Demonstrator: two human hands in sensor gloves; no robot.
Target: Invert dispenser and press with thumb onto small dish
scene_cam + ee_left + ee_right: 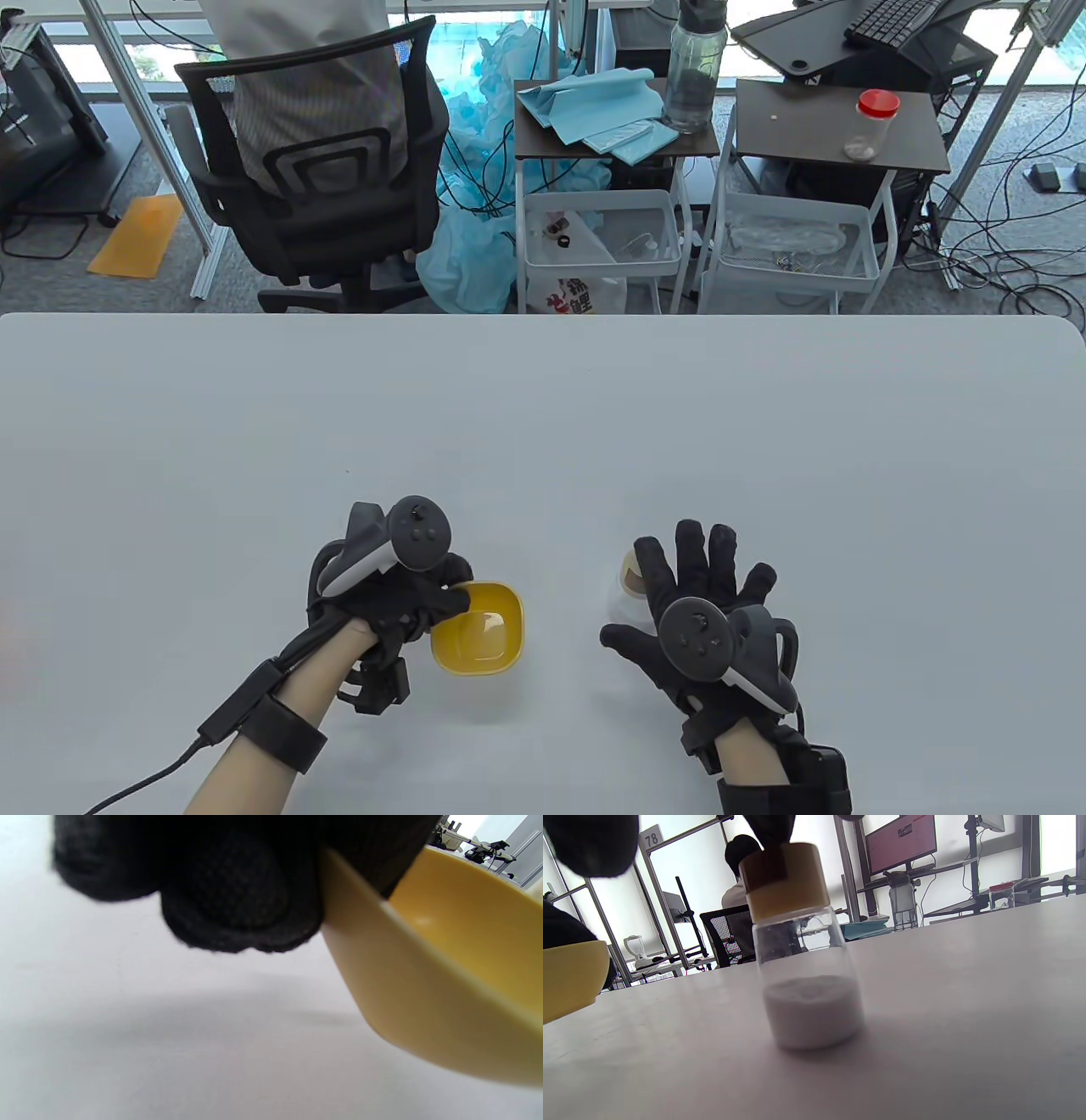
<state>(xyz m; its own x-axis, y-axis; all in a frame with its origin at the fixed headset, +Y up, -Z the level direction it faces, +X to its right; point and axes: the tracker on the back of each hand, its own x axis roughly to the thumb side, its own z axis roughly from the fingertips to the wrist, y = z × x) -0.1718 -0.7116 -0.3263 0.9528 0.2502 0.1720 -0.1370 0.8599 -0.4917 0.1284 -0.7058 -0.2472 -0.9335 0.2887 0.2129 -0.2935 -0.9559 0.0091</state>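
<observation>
Left hand (399, 594) grips the small yellow plastic dish (484, 630). Right hand (708, 607), fingers spread, holds nothing; it could tip the clear glass dispenser jar (804, 950).

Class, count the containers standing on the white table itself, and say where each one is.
2: a yellow dish held at its rim by the left hand, and a capped dispenser jar under the right hand.

Hands, both low over worktop (543, 407).
Left hand (399, 594) fingers curled, pinching; right hand (704, 611) flat, fingers (708, 552) spread.
</observation>
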